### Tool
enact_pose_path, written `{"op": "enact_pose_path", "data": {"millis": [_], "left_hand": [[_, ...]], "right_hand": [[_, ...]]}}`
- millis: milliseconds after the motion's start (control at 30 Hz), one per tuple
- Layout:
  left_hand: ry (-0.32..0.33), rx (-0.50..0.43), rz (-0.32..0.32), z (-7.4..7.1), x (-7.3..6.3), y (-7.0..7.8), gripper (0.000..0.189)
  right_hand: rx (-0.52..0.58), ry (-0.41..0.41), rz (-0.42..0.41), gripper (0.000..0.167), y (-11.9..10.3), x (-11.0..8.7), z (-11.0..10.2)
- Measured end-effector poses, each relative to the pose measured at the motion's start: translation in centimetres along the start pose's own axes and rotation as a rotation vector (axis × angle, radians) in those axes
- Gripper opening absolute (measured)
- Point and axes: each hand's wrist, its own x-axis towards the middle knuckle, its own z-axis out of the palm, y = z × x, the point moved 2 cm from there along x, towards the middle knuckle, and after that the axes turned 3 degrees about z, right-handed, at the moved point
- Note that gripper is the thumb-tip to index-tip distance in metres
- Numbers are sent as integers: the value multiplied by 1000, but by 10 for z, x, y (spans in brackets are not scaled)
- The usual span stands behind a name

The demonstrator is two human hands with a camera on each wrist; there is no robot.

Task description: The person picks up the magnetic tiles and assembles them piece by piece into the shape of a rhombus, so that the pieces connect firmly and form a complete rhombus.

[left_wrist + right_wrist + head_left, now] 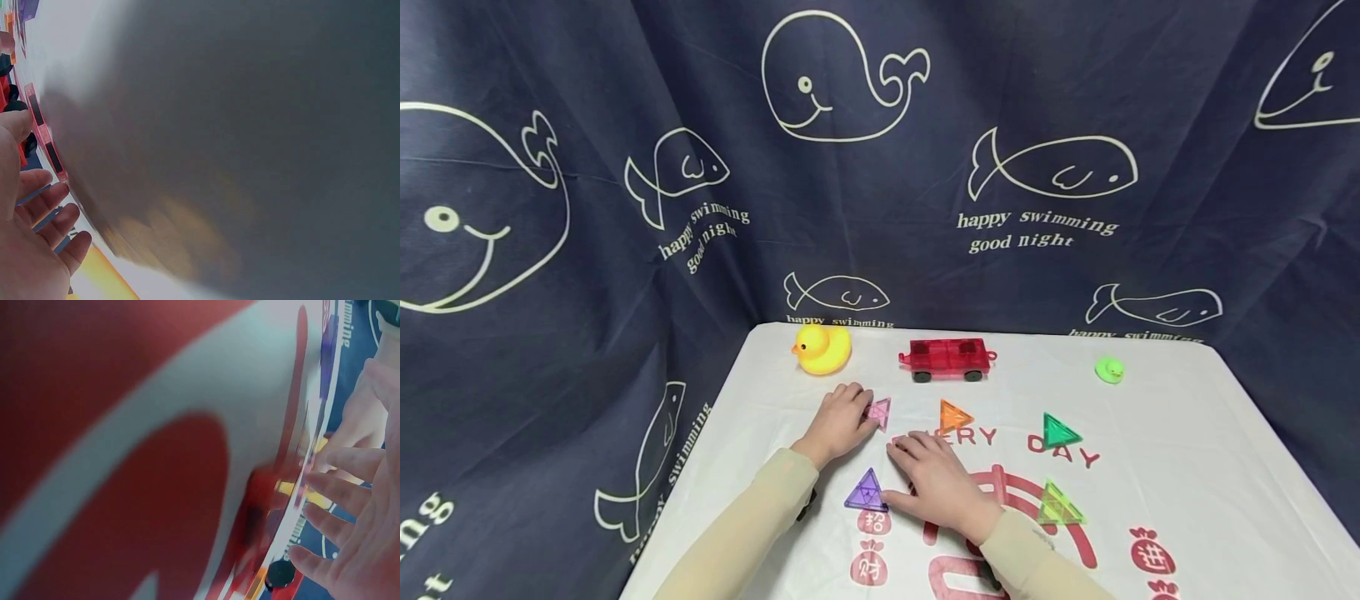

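Note:
A pink triangular magnetic tile [880, 412] lies on the white tablecloth. My left hand [842, 423] has its thumb and fingertips around the tile's left corner; in the left wrist view, the tile's edge [51, 155] runs between thumb and fingers. To the right, my right hand [942, 482] is low over the cloth, fingers spread and loosely extended, with nothing in its grasp. Its thumb tip is beside a purple triangular tile [867, 492]. The right wrist view shows the relaxed fingers of this hand [359, 512] from the palm side.
At the back stand a yellow rubber duck [823, 350], a red toy wagon [950, 357] and a small green duck [1109, 370]. Orange [955, 415], green [1060, 431] and yellow-green [1060, 506] triangular tiles lie to the right. A dark blue curtain [925, 183] surrounds the table.

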Motion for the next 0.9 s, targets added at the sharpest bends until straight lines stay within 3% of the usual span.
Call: {"op": "enact_pose_path", "data": {"millis": [200,600,900], "left_hand": [[13,-1,18,-1,2,5,46],[-38,28,36,-4,6,14,52],[-89,36,20,-12,6,19,58]], "right_hand": [[-29,-8,-31,77,-12,5,6],[-44,39,-79,79,-22,9,9],[-50,59,-92,67,-27,13,11]]}}
